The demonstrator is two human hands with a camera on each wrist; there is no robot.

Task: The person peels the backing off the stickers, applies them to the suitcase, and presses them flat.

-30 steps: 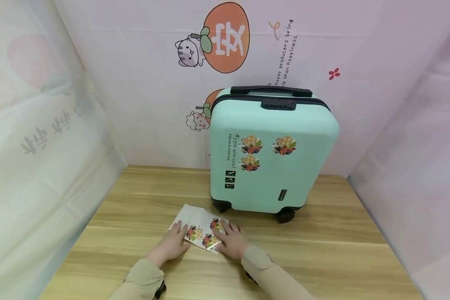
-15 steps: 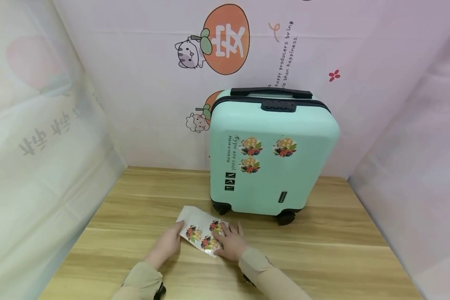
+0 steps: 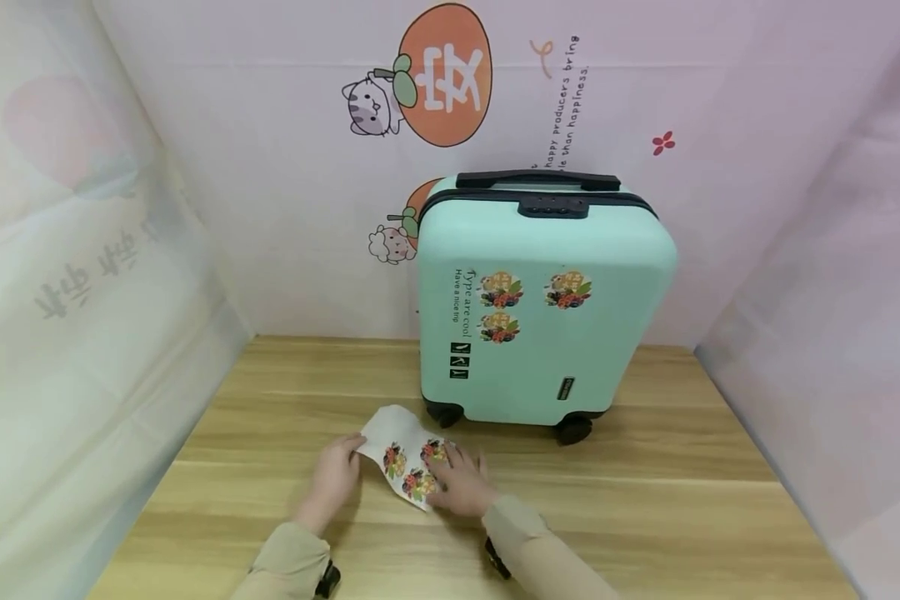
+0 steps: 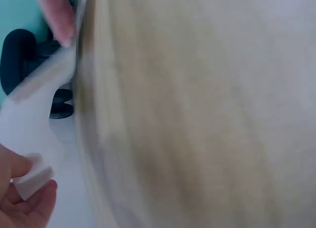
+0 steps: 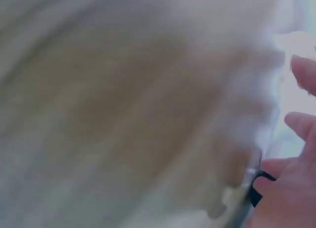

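Honestly, that sticker sheet (image 3: 412,455) looks light and floppy, bowed over the table (image 3: 607,508) near the suitcase (image 3: 532,358). Left hand (image 3: 335,477) pinches one edge; right hand (image 3: 462,486) looks straight-fingered on the other end, though it's blurry. Bare edges seem safest.

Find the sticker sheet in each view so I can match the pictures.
Head: sticker sheet, below centre, left hand at one edge, right hand on it.
Left wrist: left edge, in the left hand.
Right wrist: right edge, probably the washed-out white area.
Shared landmark: wood-grained table, in all views.
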